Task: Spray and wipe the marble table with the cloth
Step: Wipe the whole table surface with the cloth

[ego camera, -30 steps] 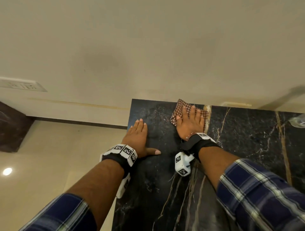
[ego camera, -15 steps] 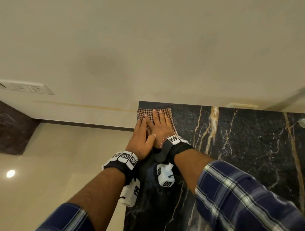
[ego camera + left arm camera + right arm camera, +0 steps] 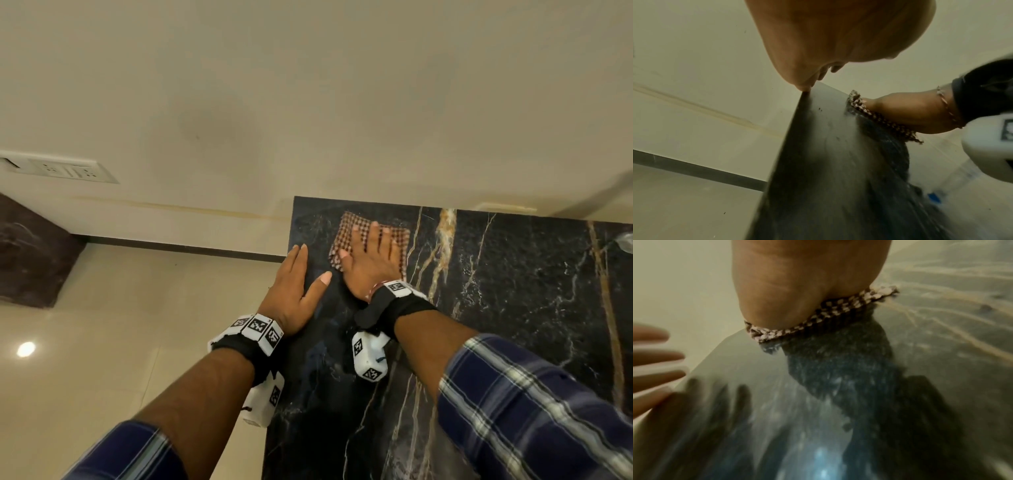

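The right hand (image 3: 371, 260) lies flat on the checked cloth (image 3: 352, 222) and hides its middle; only the cloth's borders show around the fingers. In the right wrist view the cloth (image 3: 818, 318) is a thin edge under the palm, and the left hand (image 3: 653, 366) at the left is smeared by blur and cut by the frame. The marble table (image 3: 513, 291) runs out of the head view at the right and near edges. A clear object (image 3: 625, 241) at the far right edge is cut off and cannot be identified.
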